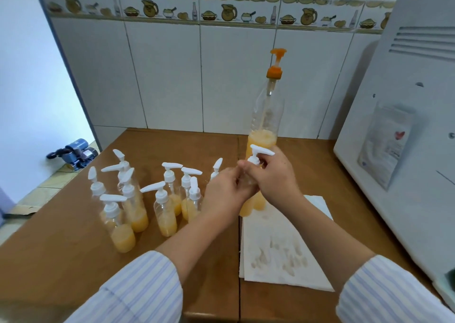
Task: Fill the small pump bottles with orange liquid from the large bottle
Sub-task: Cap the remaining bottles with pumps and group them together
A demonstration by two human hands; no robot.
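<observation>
Orange liquid (261,141) low in clear large bottle (267,116), orange pump cap (274,72) on top. Small pump bottles (138,199) clear, white pump heads (152,187), pale orange fill at bottoms. Table (73,224) brown. Paper towel (283,244) white, blotched with pale stains. Sleeves (138,295) white with thin blue stripes. Wall tiles (167,76) white, border band (197,10) of ochre jugs and bowls. Appliance (406,125) at right white. Motor (73,151) on floor blue.

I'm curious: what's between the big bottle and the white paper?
In the head view, both hands grip a small pump bottle between the big bottle and the white paper.
</observation>
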